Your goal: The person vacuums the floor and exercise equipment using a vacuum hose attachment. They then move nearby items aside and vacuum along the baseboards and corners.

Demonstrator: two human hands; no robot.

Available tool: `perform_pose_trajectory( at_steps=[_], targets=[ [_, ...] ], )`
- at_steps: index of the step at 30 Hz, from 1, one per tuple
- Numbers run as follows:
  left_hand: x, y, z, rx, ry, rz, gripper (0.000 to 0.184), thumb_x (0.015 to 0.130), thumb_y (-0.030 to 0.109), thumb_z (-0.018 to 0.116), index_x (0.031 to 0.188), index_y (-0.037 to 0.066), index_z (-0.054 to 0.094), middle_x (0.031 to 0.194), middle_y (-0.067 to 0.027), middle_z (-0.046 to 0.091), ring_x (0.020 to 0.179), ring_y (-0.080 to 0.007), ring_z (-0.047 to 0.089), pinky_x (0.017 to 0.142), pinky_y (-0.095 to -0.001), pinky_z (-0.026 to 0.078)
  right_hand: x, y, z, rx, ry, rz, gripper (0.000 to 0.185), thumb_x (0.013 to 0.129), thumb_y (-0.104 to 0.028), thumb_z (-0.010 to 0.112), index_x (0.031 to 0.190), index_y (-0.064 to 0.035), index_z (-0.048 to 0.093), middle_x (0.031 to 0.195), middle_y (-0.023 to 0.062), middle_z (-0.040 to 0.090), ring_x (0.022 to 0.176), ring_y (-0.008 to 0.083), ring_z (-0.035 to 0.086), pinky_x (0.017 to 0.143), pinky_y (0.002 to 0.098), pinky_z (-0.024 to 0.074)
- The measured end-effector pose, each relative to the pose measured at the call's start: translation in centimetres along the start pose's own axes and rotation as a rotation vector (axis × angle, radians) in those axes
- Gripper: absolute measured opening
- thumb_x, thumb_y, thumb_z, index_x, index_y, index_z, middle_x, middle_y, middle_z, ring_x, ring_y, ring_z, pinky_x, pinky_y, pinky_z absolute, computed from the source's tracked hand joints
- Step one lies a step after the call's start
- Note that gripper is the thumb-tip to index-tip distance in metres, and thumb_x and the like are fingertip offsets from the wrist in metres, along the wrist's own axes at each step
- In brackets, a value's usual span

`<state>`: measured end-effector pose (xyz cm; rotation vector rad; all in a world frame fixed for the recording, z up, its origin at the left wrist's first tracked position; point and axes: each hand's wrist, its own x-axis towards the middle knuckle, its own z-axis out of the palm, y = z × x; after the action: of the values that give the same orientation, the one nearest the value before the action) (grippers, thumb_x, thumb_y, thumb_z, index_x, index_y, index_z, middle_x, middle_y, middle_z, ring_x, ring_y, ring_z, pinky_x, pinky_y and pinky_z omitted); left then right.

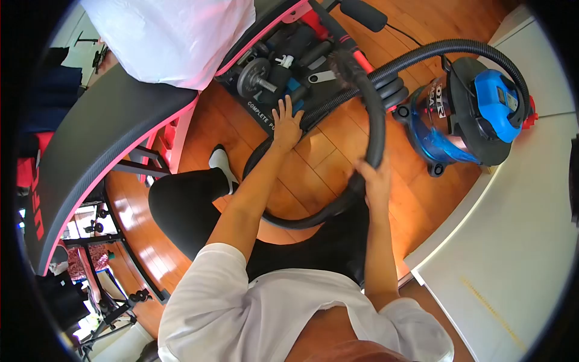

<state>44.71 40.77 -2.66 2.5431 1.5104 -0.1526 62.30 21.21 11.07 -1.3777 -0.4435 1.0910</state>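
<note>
My right hand (375, 182) is closed around the black vacuum wand (375, 130), whose dark brush head (348, 69) points up toward a box. From there the black hose (301, 222) loops low in front of me and runs back to the blue and black shop vacuum (473, 114) on the right. My left hand (287, 128) has its fingers spread at the near edge of the black box (256, 114), beside the hose. Inside the box lie a dumbbell (254, 78) and several dark items; whether the left fingers press on the box I cannot tell.
A black and pink padded bench (114, 120) curves along the left, with a white plastic bag (172, 39) on it. White cabinets (512, 241) stand along the right. My knee and a socked foot (221, 161) rest over the wooden floor (313, 151).
</note>
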Motion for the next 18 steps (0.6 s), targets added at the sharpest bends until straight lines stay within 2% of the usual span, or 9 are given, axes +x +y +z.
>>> perform_pose_trajectory(
  at_steps=[1, 2, 5, 6, 7, 9, 13, 15, 18],
  targets=[
    [-0.6, 0.2, 0.8, 0.020, 0.044, 0.017, 0.070, 0.076, 0.019, 0.077, 0.137, 0.008, 0.044, 0.160, -0.0169, 0.010, 0.147, -0.0409, 0.012, 0.115, -0.0594, 0.019, -2.4, -0.8, -1.0, -0.020, 0.005, 0.017, 0.040, 0.076, -0.006, 0.066, 0.111, -0.0016, 0.045, 0.075, 0.0099, 0.055, 0.060, 0.0207, 0.061, 0.060, 0.0320, 0.0518],
    [-1.2, 0.6, 1.6, 0.018, 0.143, 0.014, 0.060, 0.075, 0.015, 0.076, 0.129, 0.009, 0.049, 0.156, -0.0171, 0.023, 0.145, -0.0381, 0.020, 0.115, -0.0557, 0.021, -5.2, -0.6, -2.4, 0.007, 0.044, -0.043, 0.041, 0.078, -0.005, 0.065, 0.113, -0.0010, 0.044, 0.074, 0.0103, 0.057, 0.062, 0.0202, 0.061, 0.063, 0.0321, 0.0514],
    [-0.3, -1.3, 2.8, -0.286, 0.400, 0.019, 0.057, 0.077, 0.014, 0.074, 0.128, 0.010, 0.049, 0.143, -0.0159, 0.044, 0.135, -0.0350, 0.039, 0.107, -0.0515, 0.032, -10.5, -0.1, -3.6, 0.153, 0.196, -0.121, 0.043, 0.079, 0.000, 0.063, 0.115, 0.0007, 0.040, 0.077, 0.0128, 0.058, 0.066, 0.0218, 0.061, 0.070, 0.0336, 0.0514],
    [-0.6, -0.4, -1.3, -0.385, 0.317, -0.160, 0.051, 0.079, 0.012, 0.071, 0.125, 0.010, 0.050, 0.127, -0.0134, 0.056, 0.118, -0.0338, 0.052, 0.096, -0.0482, 0.039, -11.2, 0.0, -3.5, 0.210, 0.252, -0.129, 0.043, 0.078, 0.001, 0.062, 0.115, 0.0012, 0.040, 0.078, 0.0138, 0.059, 0.066, 0.0228, 0.061, 0.072, 0.0343, 0.0515],
    [-0.3, -1.0, -2.6, -0.399, 0.410, -0.176, 0.048, 0.081, 0.014, 0.070, 0.124, 0.008, 0.050, 0.120, -0.0144, 0.060, 0.111, -0.0357, 0.056, 0.091, -0.0473, 0.042, -11.4, 0.3, -3.6, 0.206, 0.243, -0.122, 0.043, 0.078, 0.002, 0.062, 0.115, 0.0012, 0.040, 0.079, 0.0140, 0.058, 0.066, 0.0230, 0.061, 0.073, 0.0343, 0.0517],
    [0.7, -2.0, -5.4, -0.484, 0.549, -0.196, 0.047, 0.082, 0.017, 0.071, 0.124, 0.007, 0.051, 0.118, -0.0154, 0.061, 0.111, -0.0362, 0.056, 0.091, -0.0464, 0.042, -11.5, 1.7, -3.9, 0.198, 0.227, -0.106, 0.043, 0.078, 0.003, 0.061, 0.115, 0.0011, 0.040, 0.079, 0.0146, 0.058, 0.067, 0.0235, 0.061, 0.073, 0.0345, 0.0521],
    [1.1, -2.4, -9.8, -0.533, 0.606, -0.141, 0.047, 0.081, 0.017, 0.072, 0.123, 0.007, 0.053, 0.118, -0.0163, 0.063, 0.112, -0.0361, 0.057, 0.092, -0.0464, 0.042, -7.5, 2.8, -2.2, 0.054, 0.116, 0.087, 0.039, 0.079, -0.002, 0.061, 0.114, -0.0001, 0.044, 0.080, 0.0127, 0.059, 0.067, 0.0218, 0.062, 0.067, 0.0343, 0.0516],
    [0.4, -2.0, -11.2, -0.559, 0.571, -0.144, 0.048, 0.081, 0.017, 0.072, 0.123, 0.007, 0.054, 0.119, -0.0165, 0.063, 0.112, -0.0362, 0.057, 0.093, -0.0469, 0.042, -3.4, 4.6, -1.0, -0.254, 0.077, 0.069, 0.040, 0.077, -0.011, 0.062, 0.112, 0.0025, 0.048, 0.081, 0.0155, 0.061, 0.068, 0.0266, 0.064, 0.066, 0.0377, 0.0501],
    [-0.2, -3.3, -9.3, -0.526, 0.572, -0.111, 0.050, 0.080, 0.016, 0.073, 0.126, 0.010, 0.054, 0.117, -0.0161, 0.063, 0.112, -0.0363, 0.057, 0.094, -0.0473, 0.042, 4.5, 8.7, 0.7, -0.591, 0.033, 0.017, 0.047, 0.075, -0.018, 0.063, 0.114, 0.0042, 0.050, 0.086, 0.0223, 0.063, 0.079, 0.0371, 0.064, 0.071, 0.0448, 0.0486]
  ],
)
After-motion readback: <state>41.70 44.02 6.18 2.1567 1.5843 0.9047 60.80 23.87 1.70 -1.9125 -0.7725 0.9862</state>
